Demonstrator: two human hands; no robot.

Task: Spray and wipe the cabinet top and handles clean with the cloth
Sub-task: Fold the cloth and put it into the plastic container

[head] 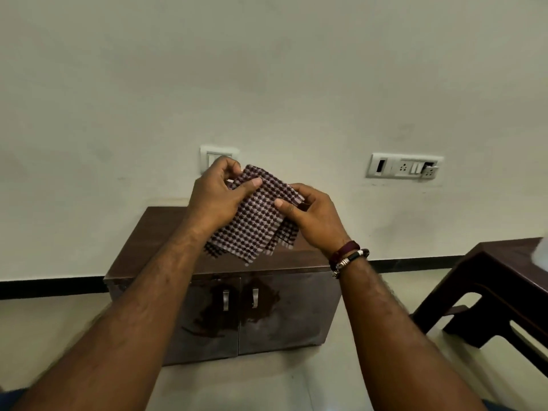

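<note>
The checked cloth [255,216] is folded into a flat pad and held up in the air, above the top of the brown cabinet [142,247] and not touching it. Its long side runs on a slant, from the high corner near the wall down to the loose, fringed corners that hang toward the cabinet front. The left hand [218,194] pinches the high end of the cloth, with the thumb pressed flat on the front and the fingers curled behind. The right hand [311,221] grips the cloth's right edge, thumb on top and fingers tucked under. So the cloth sits between the two hands, and both hands are closed on it. The right wrist wears dark bands [348,256] with a bit of silver. The cabinet stands against the pale wall and has two doors, both closed, so I cannot see what is inside. Each door has a small metal handle [226,300] near the middle seam, the second handle [255,297] just beside the first. The doors look smeary and wet around the handles. On the wall behind the cabinet there is a white switch [207,157], partly hidden by the left hand, and a longer switch plate [404,167] farther to the right. A dark wooden table [504,280] stands to the right of the cabinet.
</note>
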